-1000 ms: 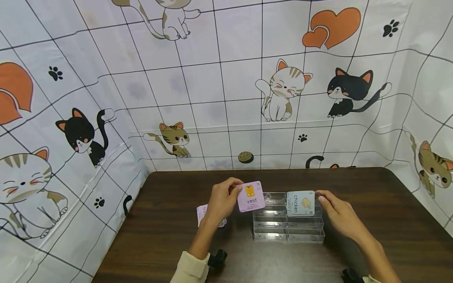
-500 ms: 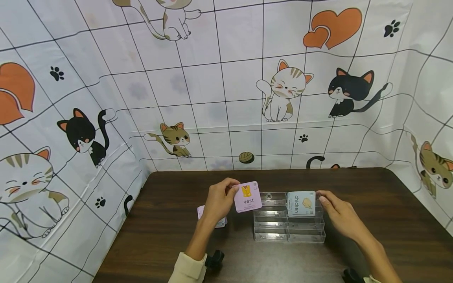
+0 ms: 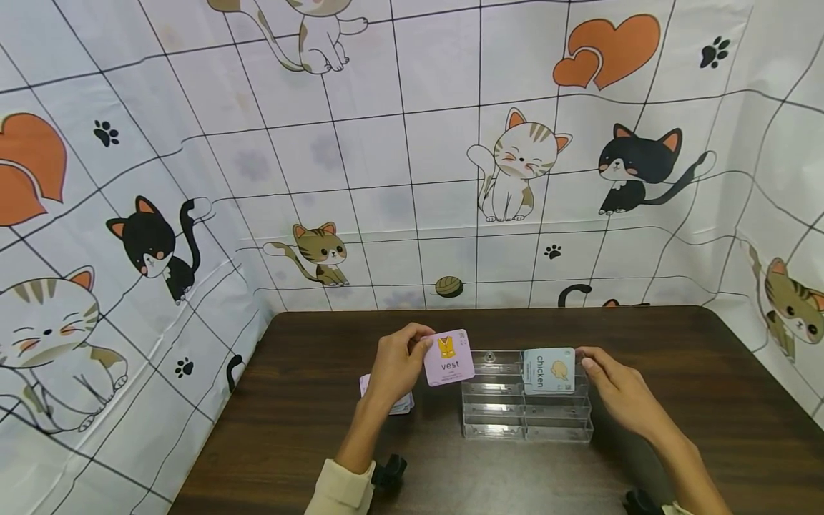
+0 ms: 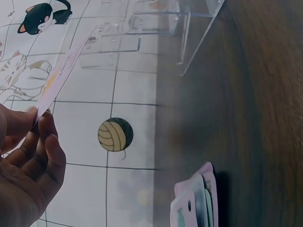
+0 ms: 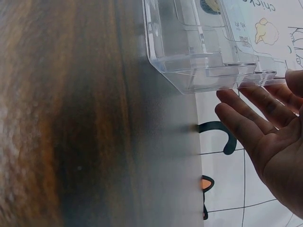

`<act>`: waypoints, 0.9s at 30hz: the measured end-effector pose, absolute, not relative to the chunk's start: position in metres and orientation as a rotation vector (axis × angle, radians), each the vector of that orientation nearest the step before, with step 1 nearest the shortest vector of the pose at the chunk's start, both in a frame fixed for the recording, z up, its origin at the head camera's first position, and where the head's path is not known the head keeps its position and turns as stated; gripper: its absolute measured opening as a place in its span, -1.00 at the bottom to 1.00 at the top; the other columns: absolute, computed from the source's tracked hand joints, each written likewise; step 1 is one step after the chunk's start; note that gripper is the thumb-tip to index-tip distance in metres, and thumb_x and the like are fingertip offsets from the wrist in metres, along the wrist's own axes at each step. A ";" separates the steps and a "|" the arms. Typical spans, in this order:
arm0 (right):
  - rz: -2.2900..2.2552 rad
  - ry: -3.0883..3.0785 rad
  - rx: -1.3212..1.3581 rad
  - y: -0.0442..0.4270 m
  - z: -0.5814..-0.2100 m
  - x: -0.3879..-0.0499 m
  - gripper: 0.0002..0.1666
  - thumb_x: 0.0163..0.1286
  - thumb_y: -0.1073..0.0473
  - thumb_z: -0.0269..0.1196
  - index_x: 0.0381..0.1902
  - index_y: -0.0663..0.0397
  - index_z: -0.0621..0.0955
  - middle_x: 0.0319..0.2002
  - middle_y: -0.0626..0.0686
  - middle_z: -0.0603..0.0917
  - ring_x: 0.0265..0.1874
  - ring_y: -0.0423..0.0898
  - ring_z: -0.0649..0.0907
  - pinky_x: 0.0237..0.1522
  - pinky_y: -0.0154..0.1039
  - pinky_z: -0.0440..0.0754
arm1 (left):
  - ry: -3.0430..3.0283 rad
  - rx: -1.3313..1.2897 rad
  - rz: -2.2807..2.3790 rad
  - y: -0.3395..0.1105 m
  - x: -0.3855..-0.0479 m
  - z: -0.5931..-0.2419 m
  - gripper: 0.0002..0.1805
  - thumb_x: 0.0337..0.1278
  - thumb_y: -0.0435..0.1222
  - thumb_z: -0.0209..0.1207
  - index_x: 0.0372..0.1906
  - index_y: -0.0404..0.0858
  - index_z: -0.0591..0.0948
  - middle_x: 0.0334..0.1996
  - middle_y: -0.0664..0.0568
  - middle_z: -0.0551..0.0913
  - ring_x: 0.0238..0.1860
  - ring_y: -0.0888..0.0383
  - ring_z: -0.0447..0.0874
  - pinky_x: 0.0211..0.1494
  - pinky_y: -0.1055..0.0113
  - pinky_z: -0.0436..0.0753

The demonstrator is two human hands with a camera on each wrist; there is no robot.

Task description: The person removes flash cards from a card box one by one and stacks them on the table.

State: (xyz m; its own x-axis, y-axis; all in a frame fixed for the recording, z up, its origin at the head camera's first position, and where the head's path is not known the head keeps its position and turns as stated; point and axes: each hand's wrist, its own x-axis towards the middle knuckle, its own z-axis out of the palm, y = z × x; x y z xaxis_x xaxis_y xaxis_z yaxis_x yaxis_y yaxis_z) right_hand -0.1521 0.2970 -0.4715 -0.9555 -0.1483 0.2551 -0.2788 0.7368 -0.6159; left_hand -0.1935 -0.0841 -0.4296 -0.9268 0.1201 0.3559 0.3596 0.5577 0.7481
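Observation:
In the head view my left hand [image 3: 397, 365] pinches a pink card [image 3: 449, 357] marked "vest" by its left edge, between thumb and fingers. The card is held up, just left of a clear tiered rack [image 3: 493, 410]. In the left wrist view the same card [image 4: 65, 71] shows nearly edge-on. A pale blue card [image 3: 549, 371] marked "chicken" stands sideways in the rack's upper right part. My right hand [image 3: 618, 390] touches the rack's right side, its fingers loosely extended in the right wrist view. Beneath my left forearm, partly hidden, lies a small card stack [image 3: 402, 405].
All this is on a dark wooden table [image 3: 290, 429]. Behind it hangs a white gridded sheet [image 3: 386, 164] printed with cats and hearts. The left wrist view shows the card stack [image 4: 189, 203] with several cards, pink on top and bottom. Dark wrist straps sit at both wrists.
My left hand and the vest card have shifted slightly left, away from the rack. The right hand, the rack and the chicken card stay about where they were.

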 end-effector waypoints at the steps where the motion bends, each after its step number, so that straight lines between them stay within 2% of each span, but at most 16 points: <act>1: 1.017 -2.749 0.341 0.297 -0.472 -0.152 -0.57 0.79 0.10 -0.02 0.38 0.20 0.54 0.17 0.38 0.74 0.12 0.40 0.75 0.05 0.38 0.67 | -2.532 -0.399 -1.304 -0.085 -0.193 -0.430 -0.87 0.48 -0.38 0.29 -0.02 -0.25 0.78 -0.32 -0.04 0.80 -0.43 0.26 0.58 -0.38 0.45 0.50; 8: 0.996 -2.743 0.329 0.298 -0.472 -0.152 -0.58 0.79 0.11 -0.01 0.38 0.20 0.55 0.16 0.39 0.75 0.10 0.41 0.75 0.03 0.37 0.67 | -2.527 -0.386 -1.307 -0.092 -0.192 -0.432 -0.87 0.48 -0.37 0.29 -0.02 -0.24 0.78 -0.33 -0.04 0.79 -0.44 0.27 0.57 -0.40 0.46 0.50; 16: 0.972 -2.734 0.328 0.297 -0.473 -0.152 -0.60 0.78 0.11 0.01 0.35 0.17 0.58 0.12 0.32 0.78 0.06 0.33 0.78 -0.04 0.21 0.72 | -2.540 -0.360 -1.277 -0.098 -0.191 -0.432 -0.87 0.49 -0.35 0.28 -0.01 -0.22 0.78 -0.33 -0.01 0.78 -0.42 0.26 0.57 -0.39 0.45 0.50; 23: 0.998 -2.728 0.342 0.296 -0.473 -0.153 -0.58 0.79 0.11 -0.01 0.36 0.22 0.55 0.14 0.38 0.75 0.10 0.41 0.75 0.00 0.34 0.69 | -2.539 -0.344 -1.260 -0.102 -0.190 -0.433 -0.87 0.49 -0.35 0.29 -0.02 -0.21 0.78 -0.33 0.01 0.77 -0.41 0.26 0.56 -0.37 0.45 0.49; 27: 1.002 -2.726 0.339 0.296 -0.472 -0.153 -0.58 0.78 0.12 0.00 0.36 0.23 0.56 0.14 0.38 0.75 0.11 0.40 0.75 0.01 0.35 0.68 | -2.529 -0.344 -1.263 -0.104 -0.191 -0.432 -0.88 0.48 -0.36 0.29 -0.03 -0.21 0.79 -0.34 0.00 0.77 -0.42 0.26 0.56 -0.37 0.45 0.48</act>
